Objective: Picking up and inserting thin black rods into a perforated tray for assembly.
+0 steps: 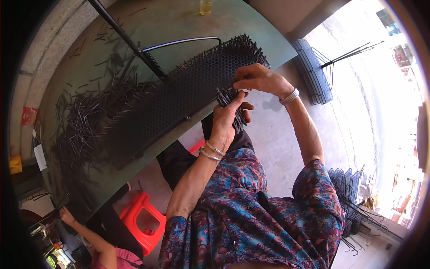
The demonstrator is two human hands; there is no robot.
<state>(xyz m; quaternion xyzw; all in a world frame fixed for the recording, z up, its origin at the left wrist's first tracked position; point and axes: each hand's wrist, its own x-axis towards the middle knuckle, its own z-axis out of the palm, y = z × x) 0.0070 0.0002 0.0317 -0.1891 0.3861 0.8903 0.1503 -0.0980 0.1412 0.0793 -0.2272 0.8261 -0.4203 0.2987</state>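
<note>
My left hand [225,117] is wrapped round a bundle of thin dark sticks [240,120], whose ends poke out past the fingers. Just above it, my right hand [262,80] has thumb and fingers drawn together in a pinch by the edge of a black perforated panel [179,99]. Whatever lies between those fingertips is too small to make out. The long panel rests tilted along the table edge, full of small round holes. Many short dark sticks [244,45] stand up in its far right end and along its back edge.
Loose dark sticks [85,119] lie heaped on the green table [179,22], left of the panel. A metal rod [127,38] crosses above it. A glass of yellow liquid [205,7], a red stool [143,219], wire racks [313,74] and another person's arm [92,235] surround me.
</note>
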